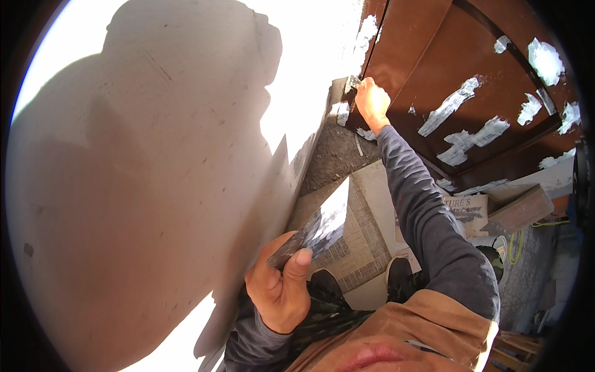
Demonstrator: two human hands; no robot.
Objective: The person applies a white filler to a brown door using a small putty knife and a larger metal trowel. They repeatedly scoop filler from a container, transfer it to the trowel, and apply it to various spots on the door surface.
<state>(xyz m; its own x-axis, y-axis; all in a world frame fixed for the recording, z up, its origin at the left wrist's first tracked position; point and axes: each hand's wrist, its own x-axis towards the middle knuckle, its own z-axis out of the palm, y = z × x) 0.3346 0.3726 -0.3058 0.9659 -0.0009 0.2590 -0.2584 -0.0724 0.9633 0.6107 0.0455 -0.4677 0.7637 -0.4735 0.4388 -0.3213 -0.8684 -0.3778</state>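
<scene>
While your left grip (281, 286) pinches the plate (317, 224), draw the scraper (352, 83) held in your right grip (372, 102) evenly along the panel (434, 71) beside it.

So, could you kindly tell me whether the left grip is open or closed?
Closed: the left grip pinches the flat plate between its thumb and curled fingers.

A pale, scuffed wall (124, 204) fills the nine o'clock side, mostly under broad shadow (186, 80), with glaring sunlight (313, 56) at twelve and seven. Bare dirt ground (334, 152) lies just off centre toward one, tile-patterned flooring (359, 251) toward five, dusty grey floor (527, 279) at four.
</scene>
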